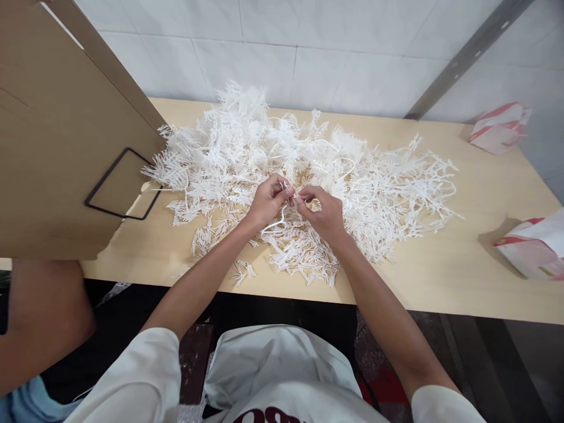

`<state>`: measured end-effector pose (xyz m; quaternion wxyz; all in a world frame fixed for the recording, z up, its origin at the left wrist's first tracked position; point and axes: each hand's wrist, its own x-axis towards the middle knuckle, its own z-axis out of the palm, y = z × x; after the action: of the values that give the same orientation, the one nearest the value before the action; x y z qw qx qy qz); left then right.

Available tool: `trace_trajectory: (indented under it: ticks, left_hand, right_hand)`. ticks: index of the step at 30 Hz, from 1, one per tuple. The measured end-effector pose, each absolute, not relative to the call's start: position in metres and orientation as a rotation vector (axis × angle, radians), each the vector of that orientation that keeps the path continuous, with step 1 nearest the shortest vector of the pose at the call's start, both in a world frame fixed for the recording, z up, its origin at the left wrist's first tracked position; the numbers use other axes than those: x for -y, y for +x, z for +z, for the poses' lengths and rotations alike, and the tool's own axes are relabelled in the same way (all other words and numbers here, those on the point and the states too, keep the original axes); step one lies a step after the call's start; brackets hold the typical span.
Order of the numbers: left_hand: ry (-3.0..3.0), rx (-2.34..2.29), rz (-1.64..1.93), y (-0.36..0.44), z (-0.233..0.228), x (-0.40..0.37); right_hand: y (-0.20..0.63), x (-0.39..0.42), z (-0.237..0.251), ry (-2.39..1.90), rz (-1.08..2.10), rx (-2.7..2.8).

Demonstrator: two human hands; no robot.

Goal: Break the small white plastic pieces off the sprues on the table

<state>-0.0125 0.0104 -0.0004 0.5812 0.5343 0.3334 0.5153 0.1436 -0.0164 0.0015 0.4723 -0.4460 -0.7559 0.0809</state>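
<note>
both hands meet over the counter [440,276]: left hand [267,202] and right hand [324,212] each keep a narrow grip, pinching one white plastic sprue piece [288,192] above the white heap [308,170].

- A sprawling heap of white plastic sprues [308,170] covers the middle of the light wooden table [462,276].
- A brown cardboard box [57,147] blocks the left side.
- Bare tabletop lies open rightward, up to two pink-and-white paper bags [535,247].

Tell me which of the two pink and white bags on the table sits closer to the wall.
The smaller-looking pink and white bag at the far right corner, right against the tiled wall. The other bag lies nearer the table's front edge, cut off by the picture's right side.
</note>
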Motion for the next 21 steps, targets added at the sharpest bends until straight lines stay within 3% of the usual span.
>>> trace_trajectory:
  ticks: [10,21]
  left_hand:
    - [1.011,-0.741,1.155,-0.009,0.005,-0.006]
    - [0.894,-0.637,1.197,-0.015,0.013,-0.008]
  right_hand:
    - [0.149,0.013,-0.008,-0.942,-0.028,1.971]
    - [0.144,0.021,-0.001,-1.104,0.229,1.593]
